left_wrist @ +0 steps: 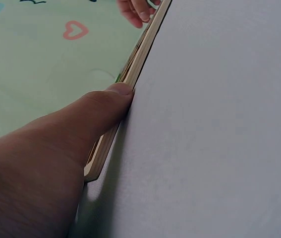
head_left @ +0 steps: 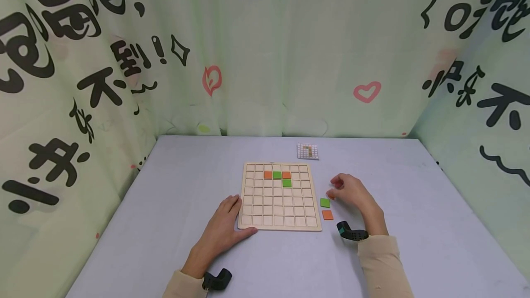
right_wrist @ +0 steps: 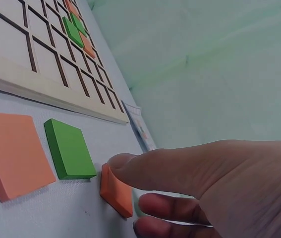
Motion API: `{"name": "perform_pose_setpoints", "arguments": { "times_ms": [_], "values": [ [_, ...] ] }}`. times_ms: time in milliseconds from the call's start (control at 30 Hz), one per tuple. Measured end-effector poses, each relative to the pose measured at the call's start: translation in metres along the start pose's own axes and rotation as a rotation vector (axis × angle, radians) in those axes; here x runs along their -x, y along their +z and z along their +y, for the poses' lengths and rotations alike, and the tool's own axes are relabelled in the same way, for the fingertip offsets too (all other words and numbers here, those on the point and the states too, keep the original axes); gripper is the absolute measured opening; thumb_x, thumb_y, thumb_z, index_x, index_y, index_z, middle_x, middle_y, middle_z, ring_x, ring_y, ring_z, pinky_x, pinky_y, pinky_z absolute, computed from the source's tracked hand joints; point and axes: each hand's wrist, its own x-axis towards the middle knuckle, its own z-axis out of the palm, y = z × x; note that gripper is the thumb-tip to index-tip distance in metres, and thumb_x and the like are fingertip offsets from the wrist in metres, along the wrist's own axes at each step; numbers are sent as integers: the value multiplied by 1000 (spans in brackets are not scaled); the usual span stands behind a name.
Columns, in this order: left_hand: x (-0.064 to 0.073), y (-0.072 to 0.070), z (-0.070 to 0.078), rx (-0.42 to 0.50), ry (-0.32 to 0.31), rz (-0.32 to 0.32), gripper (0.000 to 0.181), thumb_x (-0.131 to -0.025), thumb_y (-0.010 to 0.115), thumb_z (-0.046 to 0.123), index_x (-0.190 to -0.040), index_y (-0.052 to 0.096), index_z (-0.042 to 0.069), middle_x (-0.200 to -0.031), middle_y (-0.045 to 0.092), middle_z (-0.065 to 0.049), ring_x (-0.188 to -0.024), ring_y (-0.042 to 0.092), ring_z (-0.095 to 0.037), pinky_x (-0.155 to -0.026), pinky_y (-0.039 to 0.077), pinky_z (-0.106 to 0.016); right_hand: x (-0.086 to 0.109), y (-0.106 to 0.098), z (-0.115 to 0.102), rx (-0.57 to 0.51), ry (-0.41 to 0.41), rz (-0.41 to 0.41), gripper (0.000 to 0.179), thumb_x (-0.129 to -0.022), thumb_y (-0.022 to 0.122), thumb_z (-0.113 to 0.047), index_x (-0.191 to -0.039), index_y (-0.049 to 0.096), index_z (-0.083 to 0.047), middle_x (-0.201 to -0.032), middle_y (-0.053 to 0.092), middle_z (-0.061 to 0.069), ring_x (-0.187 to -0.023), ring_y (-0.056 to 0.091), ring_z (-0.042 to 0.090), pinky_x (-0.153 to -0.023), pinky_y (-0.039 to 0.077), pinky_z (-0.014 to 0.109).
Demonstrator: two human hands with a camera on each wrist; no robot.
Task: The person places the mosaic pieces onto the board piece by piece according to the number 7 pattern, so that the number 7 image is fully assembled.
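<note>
A square wooden grid board (head_left: 281, 230) lies flat on the table. Orange and green square tiles, among them a green tile (head_left: 287, 183), fill several cells near its far side. At the near left corner my left hand (head_left: 223, 224) rests on the board, its thumb along the front edge and its fingers at the left side. Right of the board, my right hand (head_left: 351, 191) has its thumb on an orange tile (right_wrist: 118, 196), with curled fingers on the tile's far side. Beside that hand lie a loose green tile (head_left: 325, 203) and another orange tile (head_left: 327, 215).
Behind the board lies a small card (head_left: 308, 151) printed with a grid pattern. A white cloth covers the table (head_left: 198, 160). Pale green curtains (head_left: 256, 59) with black writing and red hearts hang around it. Each wrist wears a black band device (head_left: 352, 232).
</note>
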Motion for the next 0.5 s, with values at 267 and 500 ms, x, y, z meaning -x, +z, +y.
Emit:
{"name": "perform_pose_setpoints", "arguments": {
  "times_ms": [267, 500],
  "values": [
    [0, 1, -1, 1, 2, -1, 95, -83, 72, 61, -150, 44, 0, -156, 42, -17, -147, 37, -35, -119, 38, -48, 0, 3, 3, 8, -2, -21, 39, -89, 75, -22, -118, 63, 2, -108, 64, 17, -96, 58, 28, -85, 52, 42],
    [1, 0, 0, -2, 6, 3, 94, -83, 72, 61, -149, 45, 0, -155, 43, -17, -147, 37, -35, -118, 38, -48, 0, 4, 5, 21, -31, 0, 32, -91, 73, -17, -115, 66, 4, -102, 67, 15, -92, 59, 26, -82, 52, 41]
  ]
}}
